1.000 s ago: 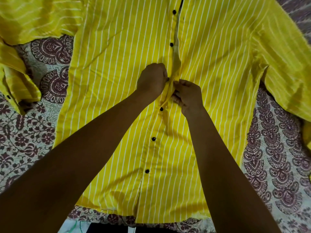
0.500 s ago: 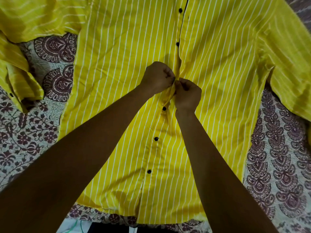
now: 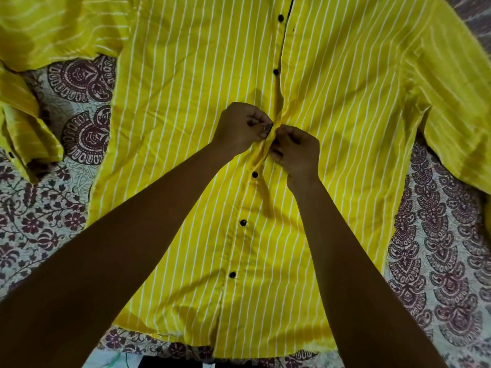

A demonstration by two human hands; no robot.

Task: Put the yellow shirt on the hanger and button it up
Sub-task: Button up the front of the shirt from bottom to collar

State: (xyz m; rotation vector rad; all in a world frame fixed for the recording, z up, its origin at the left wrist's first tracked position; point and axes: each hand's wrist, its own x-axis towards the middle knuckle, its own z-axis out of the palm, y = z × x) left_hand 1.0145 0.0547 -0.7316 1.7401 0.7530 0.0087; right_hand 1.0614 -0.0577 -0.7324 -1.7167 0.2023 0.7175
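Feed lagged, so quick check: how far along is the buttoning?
Done: three lower buttons look fastened along the yellow shirt. In hand: the left hand and right hand pinch the placket mid-front. Left: two upper buttons beside an open gap. No hanger is visible.

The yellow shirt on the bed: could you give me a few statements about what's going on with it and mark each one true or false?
1. The yellow shirt lies front up on a patterned bedspread. True.
2. The left hand and the right hand meet at the placket between them. True.
3. The buttons are white. False: the ones that show, such as the button just below the hands, are dark.
4. One hand rests flat on a sleeve. False: both are curled at the centre front.
5. The shirt is plain. False: it has thin white stripes.
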